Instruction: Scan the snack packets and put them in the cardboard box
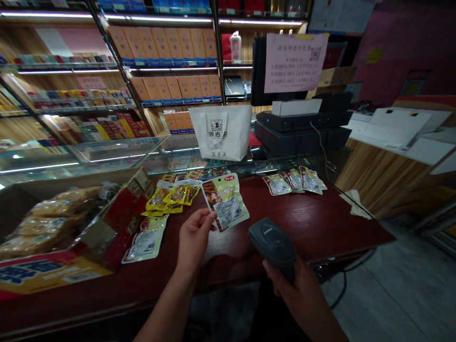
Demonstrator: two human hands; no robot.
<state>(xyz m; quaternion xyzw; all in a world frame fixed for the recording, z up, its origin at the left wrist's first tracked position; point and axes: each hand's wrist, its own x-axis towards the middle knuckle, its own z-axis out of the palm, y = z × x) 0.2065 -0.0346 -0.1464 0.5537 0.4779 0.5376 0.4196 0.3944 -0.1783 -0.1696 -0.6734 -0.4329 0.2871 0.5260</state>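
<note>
My left hand [196, 233] pinches a flat snack packet [228, 204] by its lower left edge, holding it up over the dark red table. The packet's printed label faces me. In my right hand [290, 282] is a dark grey barcode scanner [273, 243], its head tilted toward the packet but apart from it. To the left of the held packet lie several yellow-edged snack packets [171, 194] with clear fronts. Closer to me, a few silver-and-green packets [146, 240] lie in an overlapping stack. Several similar packets [294, 180] are fanned out at the right of the table.
An open cardboard box [60, 268] with wrapped food stands at the left. Behind the table [306, 218] a white bag [223, 133] sits on a glass counter. A monitor with a pink notice [295, 64] stands over a cash drawer [302, 137]. A cable hangs at the right edge.
</note>
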